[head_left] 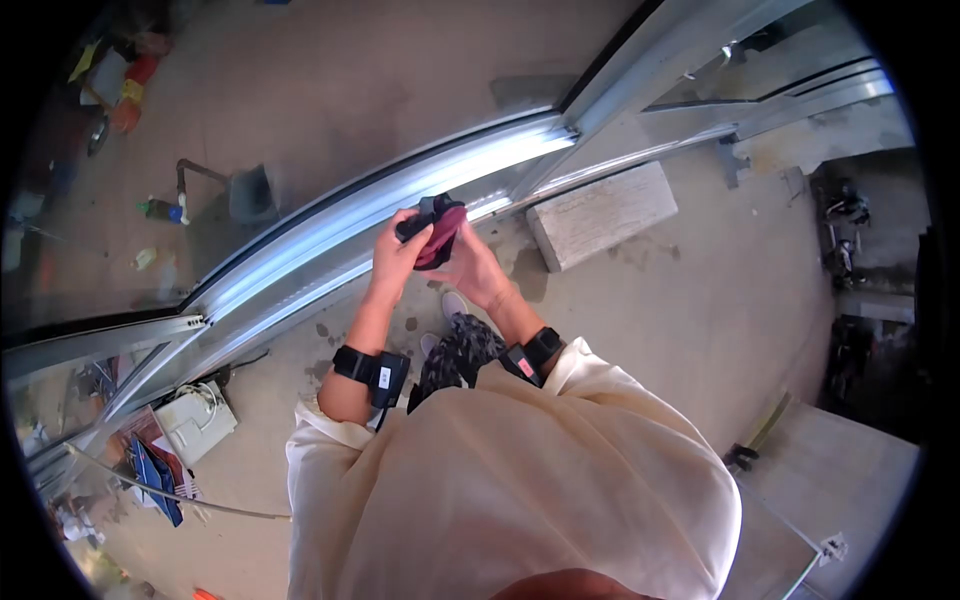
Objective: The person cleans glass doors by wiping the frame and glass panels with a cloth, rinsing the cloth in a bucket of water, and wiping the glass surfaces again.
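Observation:
In front of my body, both hands meet at a small black object with a dark maroon, cloth-like face (444, 238); its exact kind is not clear. My left hand (402, 246) grips its black side, thumb on top and fingers curled around it. Against the maroon side lies my right hand (470, 264), its palm turned toward the object and its fingertips partly hidden behind it. Just beyond the hands runs a shiny metal window sill (470, 160). Black straps with small boxes sit on both forearms.
A pale stone block (603, 215) lies on the floor to the right of the hands. Glass panes in metal frames stand ahead. At lower left are a white box with a cable (196, 424) and a blue folded item (155, 478). A grey bucket (252, 194) shows beyond the glass.

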{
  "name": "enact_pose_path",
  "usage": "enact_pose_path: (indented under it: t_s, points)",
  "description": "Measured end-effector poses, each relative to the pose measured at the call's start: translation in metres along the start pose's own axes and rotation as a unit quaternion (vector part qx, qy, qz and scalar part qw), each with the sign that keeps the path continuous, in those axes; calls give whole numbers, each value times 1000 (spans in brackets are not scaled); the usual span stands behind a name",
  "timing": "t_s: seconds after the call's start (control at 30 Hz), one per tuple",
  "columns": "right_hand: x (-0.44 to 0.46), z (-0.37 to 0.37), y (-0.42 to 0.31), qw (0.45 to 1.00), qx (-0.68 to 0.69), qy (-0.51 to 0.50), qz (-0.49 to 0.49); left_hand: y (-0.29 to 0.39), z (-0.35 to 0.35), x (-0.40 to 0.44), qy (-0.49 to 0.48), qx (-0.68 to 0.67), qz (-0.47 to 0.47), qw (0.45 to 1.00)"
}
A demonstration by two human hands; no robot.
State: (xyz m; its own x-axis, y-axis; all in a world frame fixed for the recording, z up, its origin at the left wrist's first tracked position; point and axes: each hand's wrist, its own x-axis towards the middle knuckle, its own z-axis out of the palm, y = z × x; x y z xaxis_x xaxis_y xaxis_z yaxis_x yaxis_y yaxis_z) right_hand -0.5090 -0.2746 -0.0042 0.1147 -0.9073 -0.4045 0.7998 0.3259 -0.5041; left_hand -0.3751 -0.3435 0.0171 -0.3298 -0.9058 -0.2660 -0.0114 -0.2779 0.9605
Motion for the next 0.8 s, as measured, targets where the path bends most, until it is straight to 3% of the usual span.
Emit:
enact_pose_path:
  t_s: [0.03,0.07,0.1,0.17,0.23,0.3,0.37,0.43,0.5,0.53,0.6,0.63,0.7,0.77,0.8]
  points:
    - [2,7,-2,996,48,-60,41,11,1,-7,2,53,28,998]
    - [-1,22,-2,994,44,-91,38,14,2,-11,1,184,217,959]
    - [5,14,-1,992,65,-102,35,11,3,-11,14,287,325,901]
    - [-3,40,-25,995,91,-7,-26,43,11,-31,-6,430,357,829]
    - [-1,31,-54,997,56,-25,-48,77,20,-58,-31,479,327,814]
    - [-11,56,-96,971,-35,37,-233,98,15,-79,-73,393,364,841]
    - [-34,87,-161,911,-109,13,-398,101,-3,-94,-76,389,349,849]
    - [-48,114,-229,755,-268,68,-595,84,-27,-104,-31,408,305,860]
    - [-53,126,-290,528,-407,169,-726,55,-51,-101,11,402,269,875]
    - [-53,132,-308,519,-405,160,-736,39,-62,-97,35,399,257,879]
    - [-46,145,-344,312,-462,237,-796,16,-76,-94,72,408,260,872]
    - [-42,146,-361,309,-458,229,-802,7,-78,-94,90,400,255,876]
    - [-31,154,-400,208,-518,265,-786,-10,-80,-92,117,390,260,876]
    - [-35,189,-434,186,-507,269,-797,-27,-80,-93,146,390,239,877]
    - [-40,209,-458,118,-503,265,-814,-32,-76,-93,154,385,246,876]
